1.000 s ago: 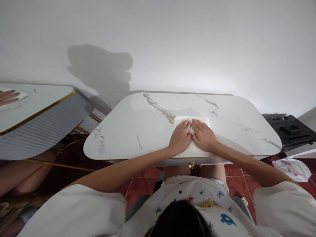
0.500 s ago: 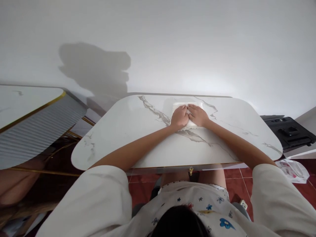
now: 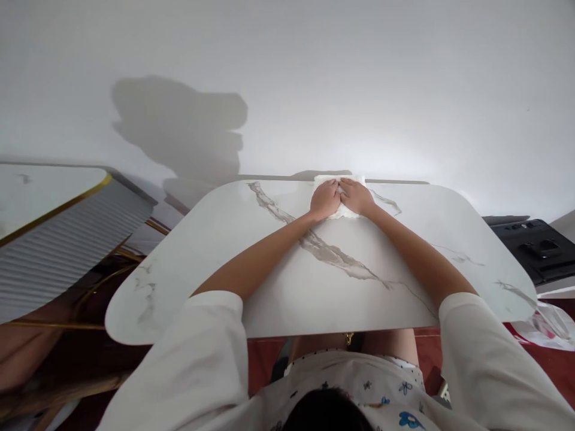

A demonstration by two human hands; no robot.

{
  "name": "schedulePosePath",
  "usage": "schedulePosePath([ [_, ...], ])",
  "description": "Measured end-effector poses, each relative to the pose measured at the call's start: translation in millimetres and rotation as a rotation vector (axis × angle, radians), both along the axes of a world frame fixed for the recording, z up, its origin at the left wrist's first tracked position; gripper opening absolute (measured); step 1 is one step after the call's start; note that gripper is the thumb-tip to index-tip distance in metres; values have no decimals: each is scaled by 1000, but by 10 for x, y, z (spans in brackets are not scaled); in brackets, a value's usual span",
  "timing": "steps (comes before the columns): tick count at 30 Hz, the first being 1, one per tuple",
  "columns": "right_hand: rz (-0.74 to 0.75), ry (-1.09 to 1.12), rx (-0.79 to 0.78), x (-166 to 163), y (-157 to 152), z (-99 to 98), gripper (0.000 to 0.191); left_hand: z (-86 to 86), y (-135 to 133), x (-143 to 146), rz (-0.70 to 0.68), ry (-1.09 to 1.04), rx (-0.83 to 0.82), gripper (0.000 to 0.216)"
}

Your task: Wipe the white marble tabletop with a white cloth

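Left hand (image 3: 326, 199) and right hand (image 3: 356, 196) lie palm down, side by side, on a white cloth (image 3: 345, 212), their fingers laid out over it rather than closed around it. Under them, the cloth sits at the far edge of the veined tabletop (image 3: 305, 293), about midway along it and next to the wall (image 3: 359, 78). Left of the tabletop stands a ribbed grey table (image 3: 76, 239); right of it are a black case (image 3: 536, 254) and translucent plastic (image 3: 548, 326).

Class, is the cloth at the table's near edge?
No, the left hand and right hand rest on the cloth at the far edge of the table.
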State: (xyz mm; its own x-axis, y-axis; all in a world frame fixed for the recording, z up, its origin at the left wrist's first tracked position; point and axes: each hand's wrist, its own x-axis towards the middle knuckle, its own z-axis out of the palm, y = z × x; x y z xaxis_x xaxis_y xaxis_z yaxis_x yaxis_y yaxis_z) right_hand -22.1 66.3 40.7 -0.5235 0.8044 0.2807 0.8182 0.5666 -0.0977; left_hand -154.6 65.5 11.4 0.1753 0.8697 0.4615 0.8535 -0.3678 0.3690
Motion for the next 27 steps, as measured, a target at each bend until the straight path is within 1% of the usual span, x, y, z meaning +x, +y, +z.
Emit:
schedulePosePath([
  [7, -49, 12, -21, 76, 274, 16, 48, 44, 286, 86, -10, 32, 4, 37],
  [14, -51, 32, 20, 316, 423, -21, 49, 123, 362, 321, -30, 26, -8, 31],
  [20, -115, 0, 66, 477, 364, -56, 50, 152, 310, 484, -78, 32, 6, 30],
  [27, -164, -41, 83, 622, 120, -75, 52, 108, 150, 621, -142, 23, 38, 34],
])
